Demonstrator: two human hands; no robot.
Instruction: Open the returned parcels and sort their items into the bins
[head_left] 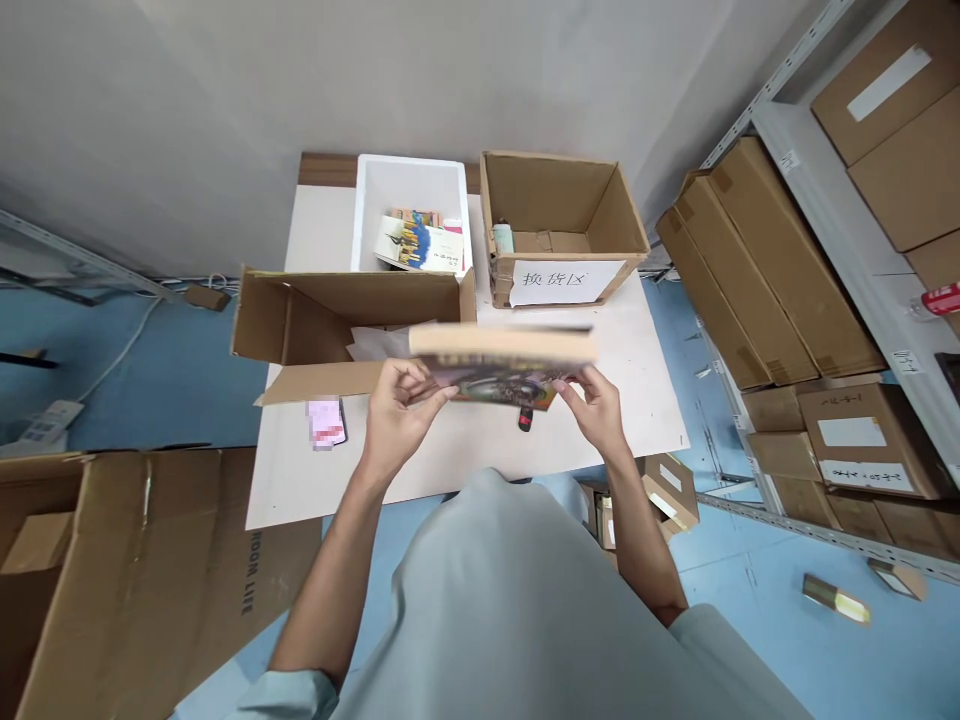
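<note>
A thick book (499, 375), smeared by motion, is held up over the white table (607, 430). It has cream page edges and a dark, colourful cover. My left hand (405, 415) grips its left end between thumb and fingers. At the right end my right hand (596, 408) pinches it the same way. Just behind the book stands an open cardboard box (259, 320) with whitish paper (371, 343) inside, partly hidden by the book. A small dark bottle (526, 419) shows below the book's lower edge.
At the back are a white foam box (360, 210) holding books (424, 243) and a labelled cardboard box (637, 235) with a bottle (502, 237) in it. A phone (328, 424) lies front left. Shelves (862, 200) with cartons flank the right; a large carton (165, 560) stands lower left.
</note>
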